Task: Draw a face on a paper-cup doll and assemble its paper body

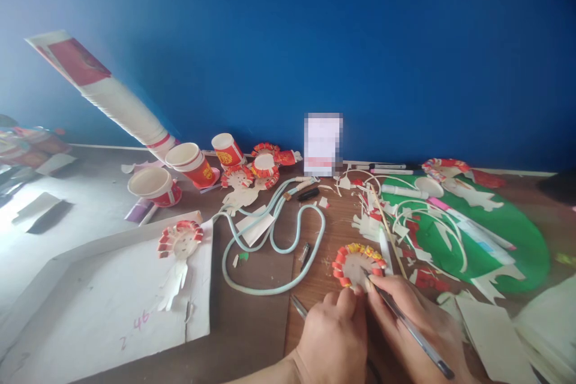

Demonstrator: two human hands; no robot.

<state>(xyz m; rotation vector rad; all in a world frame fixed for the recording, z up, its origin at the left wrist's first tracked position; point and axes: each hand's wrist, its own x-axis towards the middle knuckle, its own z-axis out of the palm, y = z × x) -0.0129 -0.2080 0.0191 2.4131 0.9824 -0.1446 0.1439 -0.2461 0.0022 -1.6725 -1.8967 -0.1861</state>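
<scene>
A paper-cup cutout (353,265) with a pale round middle and a curled red and yellow fringe lies on the brown table in front of me. My left hand (335,333) is closed at its lower edge, fingertips against the paper. In my right hand (418,318) is a slim pen (411,330), gripped for writing, its tip at the pale disc; whether it touches I cannot tell. Part of the cutout's lower side is hidden by my fingers. A metal tool (297,306), mostly covered, shows beside my left hand.
A light blue cord (274,291) loops across the table. Several red and white paper cups (155,186) stand at the back left, near a leaning cup stack (121,105). Another fringed cutout (182,240) rests on a white box lid (103,288). Scraps and markers cover a green disc (531,246).
</scene>
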